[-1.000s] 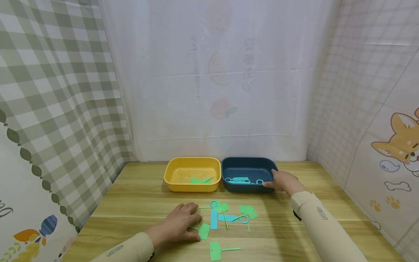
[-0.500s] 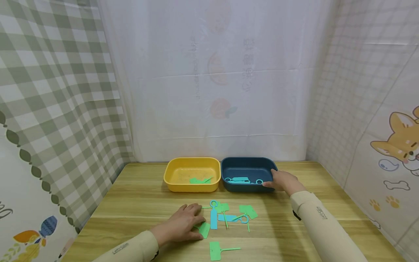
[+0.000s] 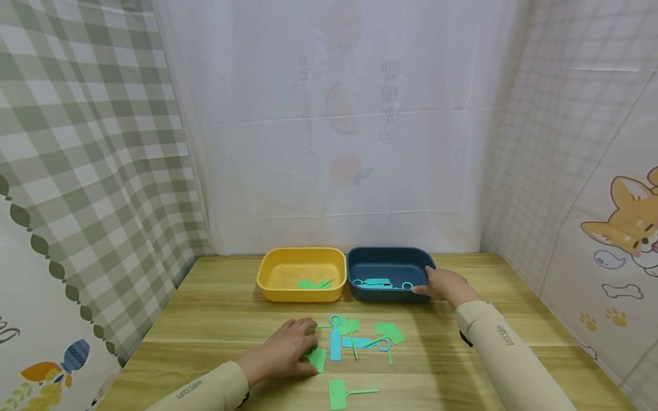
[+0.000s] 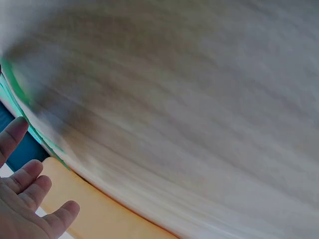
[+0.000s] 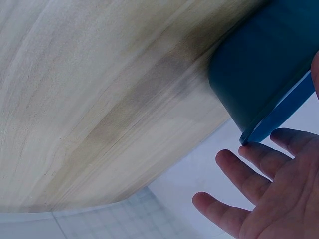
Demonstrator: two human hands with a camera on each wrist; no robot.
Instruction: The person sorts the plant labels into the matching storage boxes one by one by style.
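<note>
In the head view, my left hand [image 3: 285,349] is low over the table, its fingers spread loosely beside a green plant label [image 3: 317,360]. Part of that label is hidden under the hand. The left wrist view shows the left fingers [image 4: 34,190] relaxed and apart. My right hand [image 3: 445,285] rests at the right front corner of a dark blue bin [image 3: 392,294], with fairly straight fingers [image 5: 244,174] touching its rim. Several blue ring-ended tags [image 3: 377,282] lie inside. To its left, a yellow bin [image 3: 303,295] contains green labels [image 3: 308,283].
Right of the left hand, a blue ring-ended tag [image 3: 336,344] stands lengthwise beside another blue tag [image 3: 356,342] and overlapping green labels [image 3: 389,331]. One more green label [image 3: 337,394] lies nearer the front of the wooden table [image 3: 216,319]. Curtains enclose the back and sides.
The left hand first shifted slightly right over the green label; since then the label has slid a little left toward the hand. The right hand and both bins have stayed put.
</note>
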